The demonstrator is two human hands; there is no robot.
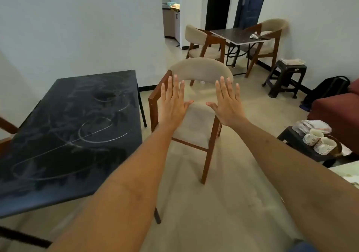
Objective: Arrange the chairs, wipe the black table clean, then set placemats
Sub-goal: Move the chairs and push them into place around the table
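Bare-skinned, your two hands are stretched out in front of you, palms facing away, fingers straight and spread, holding nothing. Your left hand (172, 101) is raised in front of the wooden left arm of the chair (196, 119); your right hand (227, 100) is level with it, in front of the chair's right side. The thumbs point toward each other with a gap between them. Whether either palm touches the chair cannot be told. Both forearms run long and straight from the lower edge of the view.

The chair has a brown wooden frame, a beige padded seat and a curved beige backrest at its far side. It stands on the pale floor (223, 203) just to the right of the black surface (68, 135), apart from it.

That surface sits at your left, its top covered with whitish smears and looping streaks. A piece of brown wood shows at its far left edge.

Further back, two more chairs (202, 41) flank a small dark table (233, 34) against the white wall. A dark stool (285, 76) stands to the right, with a black bag (330, 88) beyond it. At your near right, patterned mugs (320, 142) lie on a low dark stand beside a red sofa (338, 111).
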